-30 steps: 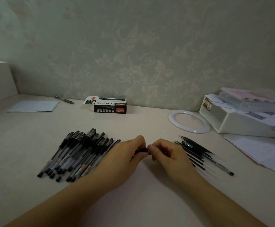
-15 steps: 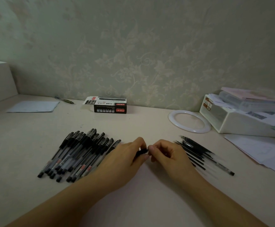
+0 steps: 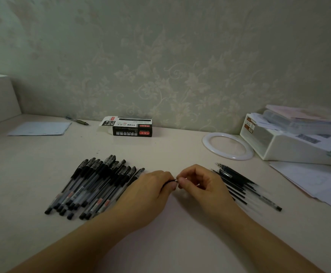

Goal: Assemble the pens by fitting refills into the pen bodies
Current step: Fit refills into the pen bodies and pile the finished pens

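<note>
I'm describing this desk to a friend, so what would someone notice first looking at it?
First, the two hands meeting at the middle of the desk: the left hand and right hand pinch a small dark pen part between their fingertips. Left of them lies a fanned pile of capped pens, and right of them a smaller bunch of black refills.

the desk [image 3: 32,174] is a smooth, pale laminate with a matt finish. the capped pens [image 3: 93,186] have clear plastic barrels and black plastic caps with a slight sheen. the refills [image 3: 237,184] look like thin dark plastic tubes with small metal tips. the pen box [image 3: 132,128] is printed card, faintly glossy. the white ring [image 3: 227,147] is glossy plastic. the storage box [image 3: 290,146] is smooth white plastic. the wall [image 3: 160,56] carries embossed, matt floral wallpaper. the sheet [image 3: 40,128] is matt paper.
</note>
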Available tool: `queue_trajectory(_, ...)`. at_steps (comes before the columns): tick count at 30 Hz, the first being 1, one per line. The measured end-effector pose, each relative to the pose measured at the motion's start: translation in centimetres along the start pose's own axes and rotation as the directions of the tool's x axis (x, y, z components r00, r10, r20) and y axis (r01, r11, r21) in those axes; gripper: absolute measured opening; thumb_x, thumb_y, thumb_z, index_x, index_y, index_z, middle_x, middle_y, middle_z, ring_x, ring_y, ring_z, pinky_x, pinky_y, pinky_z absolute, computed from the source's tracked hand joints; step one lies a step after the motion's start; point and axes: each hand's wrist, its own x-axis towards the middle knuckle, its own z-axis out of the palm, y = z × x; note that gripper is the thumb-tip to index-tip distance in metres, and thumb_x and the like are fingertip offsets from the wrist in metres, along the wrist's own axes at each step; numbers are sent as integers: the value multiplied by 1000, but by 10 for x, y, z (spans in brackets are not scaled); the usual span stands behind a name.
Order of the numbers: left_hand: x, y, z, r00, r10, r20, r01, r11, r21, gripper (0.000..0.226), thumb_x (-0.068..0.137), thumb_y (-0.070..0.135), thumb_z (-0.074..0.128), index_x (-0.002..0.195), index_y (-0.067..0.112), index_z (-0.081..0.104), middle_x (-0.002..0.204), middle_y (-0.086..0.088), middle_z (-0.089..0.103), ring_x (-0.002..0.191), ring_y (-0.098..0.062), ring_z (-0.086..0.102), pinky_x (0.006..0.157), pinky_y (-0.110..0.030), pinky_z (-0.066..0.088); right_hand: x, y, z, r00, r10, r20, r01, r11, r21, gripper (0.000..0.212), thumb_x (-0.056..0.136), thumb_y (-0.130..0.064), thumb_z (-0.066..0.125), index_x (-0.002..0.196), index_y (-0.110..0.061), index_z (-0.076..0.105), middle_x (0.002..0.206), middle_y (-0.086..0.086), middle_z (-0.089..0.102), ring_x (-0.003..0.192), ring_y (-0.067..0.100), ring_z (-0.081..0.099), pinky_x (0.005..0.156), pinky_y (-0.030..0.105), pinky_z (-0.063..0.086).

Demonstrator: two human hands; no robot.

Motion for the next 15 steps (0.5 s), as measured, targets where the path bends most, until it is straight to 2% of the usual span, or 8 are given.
queue_trajectory(4, -2, 2, -2, 1000, 22, -12, -22, 1000, -7, 14, 99, 42, 37, 109, 37, 46, 58, 6, 47, 58, -11, 48, 53, -33, 39, 1, -2, -3, 1000, 12, -24, -11, 999, 39, 18, 90, -15, 67, 87, -32, 69, 87, -10, 72, 79, 6, 66, 74, 16, 51)
queue_trajectory(9, -2, 1, -5, 999, 12, -51, -12, 1000, 14, 11, 101, 39, 36, 106, 38, 45, 56, 6, 44, 57, -10, 44, 52, -33, 37, 1, 1, -4, 977, 78, -196, -71, 997, 42, 16, 91, -20, 67, 84, -34, 67, 82, -9, 70, 77, 11, 66, 72, 25, 54)
queue_trajectory(11, -2, 0, -4, 998, -7, -61, 8, 1000, 13, 11, 101, 38, 37, 106, 38, 46, 60, 9, 45, 62, -9, 45, 56, -33, 40, 0, 2, -4, 973, 47, -227, -65, 995, -74, 16, 89, -17, 68, 83, -32, 66, 80, -14, 69, 73, 4, 64, 67, 17, 51)
queue_trajectory(13, -2, -1, -3, 997, -22, -71, 22, 1000, 10, 11, 100, 38, 38, 106, 38, 47, 65, 12, 47, 66, -8, 47, 59, -33, 43, -2, 3, -3, 985, 8, -174, -51, 969, -244, 16, 86, -14, 68, 81, -29, 67, 76, -13, 67, 69, 2, 61, 63, 10, 45)
queue_trajectory(15, -1, -2, -3, 997, -28, -73, 29, 1000, 8, 12, 100, 38, 39, 107, 38, 49, 67, 14, 48, 67, -5, 48, 59, -31, 43, -3, 3, -2, 994, -8, -111, -33, 929, -368, 16, 83, -11, 69, 80, -27, 70, 69, -9, 64, 66, 2, 57, 60, 8, 41)
